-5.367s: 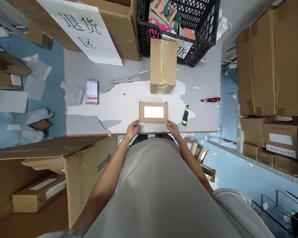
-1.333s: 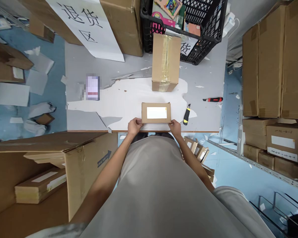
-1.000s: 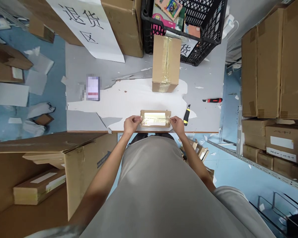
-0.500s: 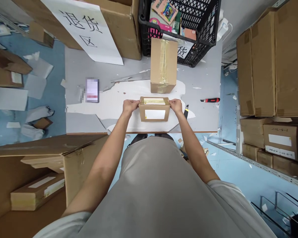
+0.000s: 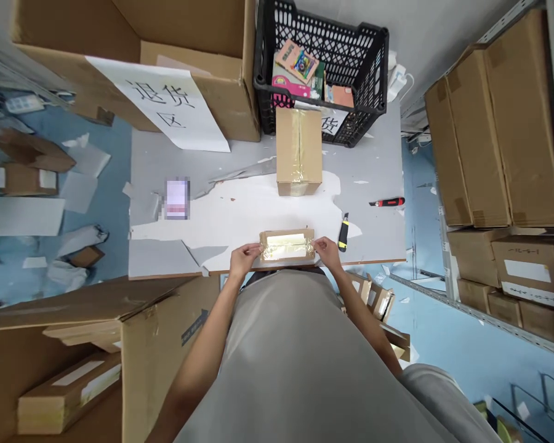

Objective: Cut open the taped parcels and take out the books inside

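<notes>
A small cardboard box (image 5: 287,246) lies near the table's front edge, a white label and shiny clear tape on its upward face. At its left end, my left hand (image 5: 244,258) has thumb and fingertips pinched at the corner. My right hand (image 5: 327,251) pinches the opposite end the same way. Whether the fingertips grip cardboard or a tape end is too small to see. Just right of my right hand lies a black and yellow utility knife (image 5: 343,232). Beyond the small box sits a larger taped carton (image 5: 299,151).
A black plastic crate (image 5: 323,101) with small packs and a large open carton (image 5: 212,104) with a paper sign stand at the back. A red and black cutter (image 5: 390,202) lies right, a blurred phone-like object (image 5: 177,199) left. Stacked cartons (image 5: 526,135) line the right side.
The view has tilted, so the table appears lower. The small box now shows its taped upper face, with the labelled front face out of sight. Both hands stay at its ends.
</notes>
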Demonstrator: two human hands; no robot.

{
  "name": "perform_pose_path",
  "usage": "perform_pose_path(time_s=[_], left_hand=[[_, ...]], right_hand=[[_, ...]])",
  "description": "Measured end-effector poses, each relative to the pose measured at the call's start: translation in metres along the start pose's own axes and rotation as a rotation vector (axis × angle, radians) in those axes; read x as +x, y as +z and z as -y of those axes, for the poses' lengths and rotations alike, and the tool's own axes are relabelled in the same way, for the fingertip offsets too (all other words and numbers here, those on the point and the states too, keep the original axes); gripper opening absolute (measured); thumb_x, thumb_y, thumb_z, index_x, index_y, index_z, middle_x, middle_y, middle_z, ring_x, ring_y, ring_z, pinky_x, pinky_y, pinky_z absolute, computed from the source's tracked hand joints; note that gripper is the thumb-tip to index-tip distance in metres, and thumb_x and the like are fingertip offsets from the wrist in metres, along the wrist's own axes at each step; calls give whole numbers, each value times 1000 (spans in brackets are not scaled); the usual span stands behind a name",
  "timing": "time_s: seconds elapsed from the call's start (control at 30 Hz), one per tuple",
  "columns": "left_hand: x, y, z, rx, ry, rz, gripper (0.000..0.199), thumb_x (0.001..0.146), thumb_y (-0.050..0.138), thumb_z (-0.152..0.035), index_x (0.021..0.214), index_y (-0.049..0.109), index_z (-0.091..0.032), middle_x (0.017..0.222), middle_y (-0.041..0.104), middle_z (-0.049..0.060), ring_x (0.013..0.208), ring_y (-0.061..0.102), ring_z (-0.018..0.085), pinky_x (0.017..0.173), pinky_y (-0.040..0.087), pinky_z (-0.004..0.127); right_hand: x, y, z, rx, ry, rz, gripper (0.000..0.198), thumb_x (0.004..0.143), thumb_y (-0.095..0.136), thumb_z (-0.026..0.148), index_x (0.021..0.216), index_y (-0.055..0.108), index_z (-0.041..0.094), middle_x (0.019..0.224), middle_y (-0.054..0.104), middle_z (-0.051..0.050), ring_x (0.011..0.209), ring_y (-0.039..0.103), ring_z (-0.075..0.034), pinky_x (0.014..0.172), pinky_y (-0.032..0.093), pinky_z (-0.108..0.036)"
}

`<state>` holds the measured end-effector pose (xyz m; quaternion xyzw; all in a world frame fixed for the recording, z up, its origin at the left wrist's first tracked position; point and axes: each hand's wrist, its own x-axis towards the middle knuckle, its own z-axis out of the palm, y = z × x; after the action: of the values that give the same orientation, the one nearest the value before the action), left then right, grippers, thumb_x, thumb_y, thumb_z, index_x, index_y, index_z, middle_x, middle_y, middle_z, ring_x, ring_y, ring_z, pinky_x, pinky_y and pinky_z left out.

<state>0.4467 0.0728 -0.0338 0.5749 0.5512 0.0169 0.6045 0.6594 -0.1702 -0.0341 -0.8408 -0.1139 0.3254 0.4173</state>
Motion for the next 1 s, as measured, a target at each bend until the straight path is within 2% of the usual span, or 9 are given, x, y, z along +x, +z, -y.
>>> perform_pose_path(time_s=[0.13, 0.3, 0.4, 0.47, 0.6, 0.67, 0.77, 0.87, 1.0], left_hand=[[3, -1, -6, 40, 41, 0, 47, 69, 92, -57, 97, 88, -19, 96, 88, 12, 96, 81, 30, 93, 65, 40], [18, -2, -16, 132, 75, 7, 43, 75, 86, -54, 100, 84, -18, 98, 87, 13, 97, 83, 33, 96, 65, 43], [30, -1, -28, 218, 118, -22, 48, 77, 86, -47, 115, 82, -18, 106, 87, 15, 109, 82, 37, 105, 62, 49], [43, 5, -46, 297, 206, -61, 59, 81, 84, -43, 134, 77, -18, 126, 85, 18, 124, 78, 39, 114, 58, 51], [80, 32, -109, 301, 348, -35, 70, 93, 77, -43, 156, 65, -16, 158, 69, 25, 137, 73, 40, 117, 57, 53], [97, 50, -141, 211, 368, 5, 71, 95, 77, -45, 158, 64, -15, 166, 62, 27, 138, 73, 41, 117, 58, 53], [109, 73, -168, 141, 399, 51, 61, 98, 74, -44, 153, 69, -17, 157, 71, 22, 137, 75, 37, 120, 57, 50], [100, 87, -165, 143, 406, 63, 55, 100, 72, -42, 149, 73, -19, 143, 80, 17, 129, 79, 34, 116, 60, 47], [79, 106, -147, 159, 411, 86, 54, 100, 73, -40, 150, 74, -21, 143, 80, 15, 128, 80, 34, 114, 62, 46]], right_hand=[[4, 0, 7, -12, -32, -29, 33, 90, 68, 59, 82, 69, 26, 90, 84, -9, 88, 78, -27, 92, 63, -42], [15, 2, 16, -48, -44, -35, 28, 91, 69, 53, 81, 69, 27, 89, 85, -7, 85, 79, -27, 87, 63, -39], [28, -1, 23, -74, -56, -37, 22, 90, 72, 47, 84, 72, 27, 88, 85, -7, 86, 81, -27, 88, 64, -40], [45, -6, 33, -80, -83, -51, 22, 92, 72, 47, 96, 76, 25, 99, 86, -10, 93, 83, -29, 94, 64, -41], [99, -15, 72, -46, -129, -132, 53, 99, 69, 55, 137, 75, 19, 145, 78, -21, 107, 84, -31, 104, 64, -44], [126, -14, 94, 15, -118, -126, 64, 101, 67, 58, 150, 69, 18, 160, 69, -23, 104, 85, -30, 104, 65, -45], [150, -6, 114, 158, -90, 1, 67, 105, 59, 64, 159, 64, 25, 158, 71, -15, 90, 87, -25, 95, 69, -43], [150, -1, 109, 233, -82, 42, 69, 106, 54, 73, 160, 63, 30, 147, 78, -10, 86, 86, -23, 89, 70, -40], [133, -9, 78, 230, -80, -26, 77, 106, 45, 79, 159, 63, 27, 147, 77, -12, 91, 86, -24, 87, 70, -38]])
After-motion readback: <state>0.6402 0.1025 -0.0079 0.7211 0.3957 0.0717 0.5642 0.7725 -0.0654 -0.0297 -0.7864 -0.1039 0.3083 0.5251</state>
